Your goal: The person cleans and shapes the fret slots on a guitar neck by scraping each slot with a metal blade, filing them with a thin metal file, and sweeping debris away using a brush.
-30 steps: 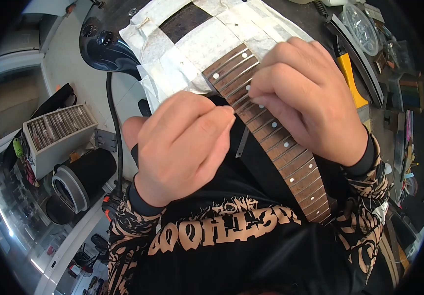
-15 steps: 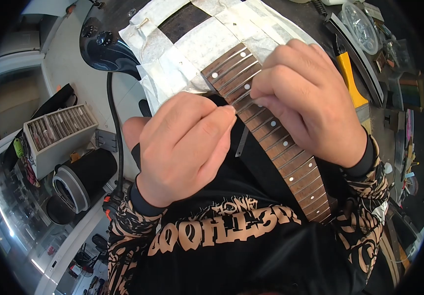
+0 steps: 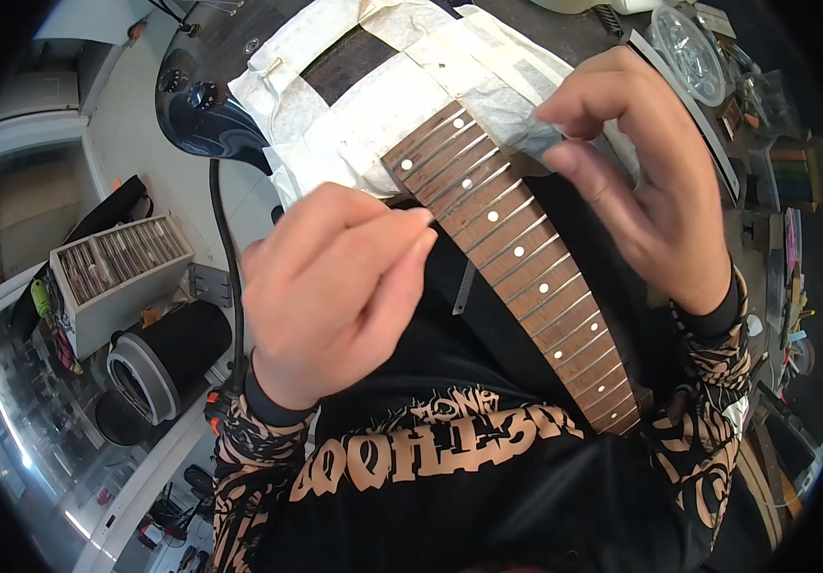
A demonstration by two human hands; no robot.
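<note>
Brown wood makes up the fretboard (image 3: 531,272), which slants between the two hands, its upper end beyond the left fingertips and its lower end nearer the wearer's lap. From where I stand, the left hand (image 3: 330,296) has thumb and forefinger closed in a tight pinch right at the fretboard's near edge; I can't tell whether something thin sits between them, or whether they touch the wood. That grip looks meant for fine, careful control. The right hand (image 3: 664,172) is raised past the other edge, thumb and forefinger parted with nothing visible between them.

Ahead of the fingers, white paper (image 3: 373,110) covers much of the dark guitar body (image 3: 192,134), probably to keep its glossy finish from scratches; one rectangle shows dark through a gap. Below the left fingertips, a narrow metal strip (image 3: 465,289) lies against black cloth, for no reason I can make out.

As for writing, big peach letters run across the black shirt (image 3: 449,516), under the hands; I pick out "OOH", but not the whole word.
</note>
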